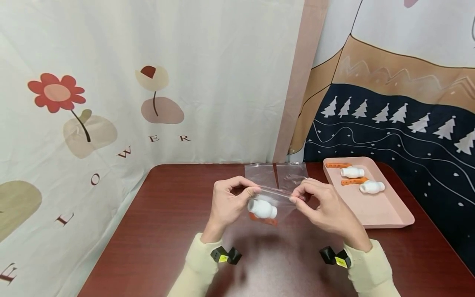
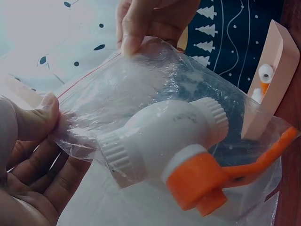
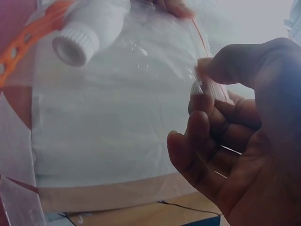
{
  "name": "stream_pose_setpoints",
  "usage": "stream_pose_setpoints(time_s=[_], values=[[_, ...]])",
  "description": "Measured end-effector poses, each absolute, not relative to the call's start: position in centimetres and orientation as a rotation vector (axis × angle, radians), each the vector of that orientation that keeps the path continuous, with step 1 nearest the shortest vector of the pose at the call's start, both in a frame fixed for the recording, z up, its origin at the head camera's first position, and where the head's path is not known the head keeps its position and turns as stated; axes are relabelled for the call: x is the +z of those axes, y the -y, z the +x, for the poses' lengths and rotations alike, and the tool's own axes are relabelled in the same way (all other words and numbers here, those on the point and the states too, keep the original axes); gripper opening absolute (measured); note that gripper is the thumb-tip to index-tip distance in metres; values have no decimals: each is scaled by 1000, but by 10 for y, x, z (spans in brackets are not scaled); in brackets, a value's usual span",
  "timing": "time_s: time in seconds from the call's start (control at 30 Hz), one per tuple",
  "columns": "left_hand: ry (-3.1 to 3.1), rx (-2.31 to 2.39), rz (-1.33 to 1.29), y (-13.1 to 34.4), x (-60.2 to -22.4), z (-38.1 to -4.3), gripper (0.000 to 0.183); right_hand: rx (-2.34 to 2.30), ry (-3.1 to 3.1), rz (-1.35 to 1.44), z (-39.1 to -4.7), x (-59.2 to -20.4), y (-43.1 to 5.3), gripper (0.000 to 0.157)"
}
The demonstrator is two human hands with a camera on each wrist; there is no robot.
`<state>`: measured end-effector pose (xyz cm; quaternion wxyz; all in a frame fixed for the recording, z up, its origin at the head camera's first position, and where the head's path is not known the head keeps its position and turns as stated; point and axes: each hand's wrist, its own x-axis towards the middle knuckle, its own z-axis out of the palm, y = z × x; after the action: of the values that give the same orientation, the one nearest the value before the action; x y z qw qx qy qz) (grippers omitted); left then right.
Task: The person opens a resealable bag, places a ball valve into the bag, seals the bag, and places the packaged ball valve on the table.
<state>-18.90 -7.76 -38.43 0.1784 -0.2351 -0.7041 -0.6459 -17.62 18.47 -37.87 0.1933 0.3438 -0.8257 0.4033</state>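
Note:
Both hands hold a clear zip bag (image 2: 136, 80) up over the table by its red-lined zip edge. My left hand (image 1: 231, 202) pinches one top corner between thumb and fingers. At the other top corner, my right hand (image 1: 324, 206) pinches the zip strip, its lower fingers loosely curled in the right wrist view. Inside the bag hangs a white plastic ball valve (image 2: 164, 136) with ribbed ends and an orange lever handle (image 2: 197, 181). In the head view the valve (image 1: 262, 209) lies nearer the left hand, with its handle below.
On the right of the dark red table (image 1: 167, 222) stands a pink tray (image 1: 386, 212) with two more white valves and their orange handles. Two flat clear bags (image 1: 259, 173) lie at the table's back edge. Printed curtains (image 1: 222, 82) hang behind.

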Motion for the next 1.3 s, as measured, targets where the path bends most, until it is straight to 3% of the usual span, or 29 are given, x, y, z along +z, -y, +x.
stream_pose_setpoints(time_s=[0.3,0.53,0.97,1.3], values=[[2006,-1873,-596,81,-383,-191,7,1156,2383,947,-175,-375,-197,18],[2006,-1922,-585,80,-384,-192,7,1163,2360,973,-176,-375,-199,21],[2019,-2085,-599,77,-390,-198,12,1555,2312,945,-178,-377,-193,3],[1946,-2315,-644,64,-406,-203,28,1729,2319,843,-178,-374,-193,4]])
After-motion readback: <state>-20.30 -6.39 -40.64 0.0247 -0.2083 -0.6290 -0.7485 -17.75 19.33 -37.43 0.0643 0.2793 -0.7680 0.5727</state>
